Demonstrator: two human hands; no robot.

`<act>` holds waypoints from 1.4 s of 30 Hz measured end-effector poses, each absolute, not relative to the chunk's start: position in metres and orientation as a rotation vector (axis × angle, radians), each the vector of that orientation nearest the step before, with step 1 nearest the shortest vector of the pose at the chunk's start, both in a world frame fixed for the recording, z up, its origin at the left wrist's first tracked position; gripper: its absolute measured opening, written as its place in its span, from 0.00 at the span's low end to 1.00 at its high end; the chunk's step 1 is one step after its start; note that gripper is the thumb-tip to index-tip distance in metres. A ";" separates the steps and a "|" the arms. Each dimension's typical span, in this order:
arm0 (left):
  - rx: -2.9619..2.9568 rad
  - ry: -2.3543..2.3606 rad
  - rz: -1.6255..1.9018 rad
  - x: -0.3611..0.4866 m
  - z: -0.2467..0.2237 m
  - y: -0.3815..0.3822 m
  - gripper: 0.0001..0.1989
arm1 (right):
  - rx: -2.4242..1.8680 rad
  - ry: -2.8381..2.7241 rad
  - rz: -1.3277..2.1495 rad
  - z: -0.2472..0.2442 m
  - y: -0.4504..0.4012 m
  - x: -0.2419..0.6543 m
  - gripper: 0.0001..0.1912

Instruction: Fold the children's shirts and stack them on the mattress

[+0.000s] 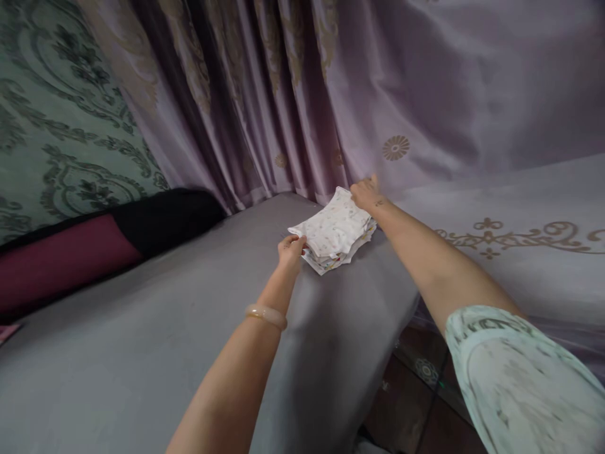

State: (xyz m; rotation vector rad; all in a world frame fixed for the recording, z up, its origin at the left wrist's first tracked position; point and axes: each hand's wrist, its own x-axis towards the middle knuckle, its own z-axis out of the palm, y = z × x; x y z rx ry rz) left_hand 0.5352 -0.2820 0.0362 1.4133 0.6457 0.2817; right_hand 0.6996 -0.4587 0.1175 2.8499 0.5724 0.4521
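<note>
A small pile of folded cloths lies on the grey-covered bed near its far corner. Topmost is a white cloth with a faint small print, spread fairly flat. My left hand pinches its near left corner between thumb and fingers. At the far right corner my right hand is closed on the same cloth's edge; its fingertips are partly hidden from me. Beneath, the lower layers show coloured prints along the near edge.
The grey bedsheet stretches to the left. A black and maroon padded headboard runs along the green patterned wall. Lilac curtains hang right behind the pile. Below the bed's right edge is a dark tiled floor.
</note>
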 end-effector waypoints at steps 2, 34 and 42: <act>1.399 0.646 0.280 0.537 0.034 -0.282 0.05 | 2.843 0.599 0.480 0.112 -0.461 0.704 0.15; 1.512 0.663 -0.076 0.526 0.025 -0.300 0.13 | 2.808 0.528 0.583 0.044 -0.449 0.682 0.22; 1.599 0.576 -0.073 0.504 0.015 -0.306 0.11 | 3.113 0.524 0.151 0.020 -0.417 0.662 0.34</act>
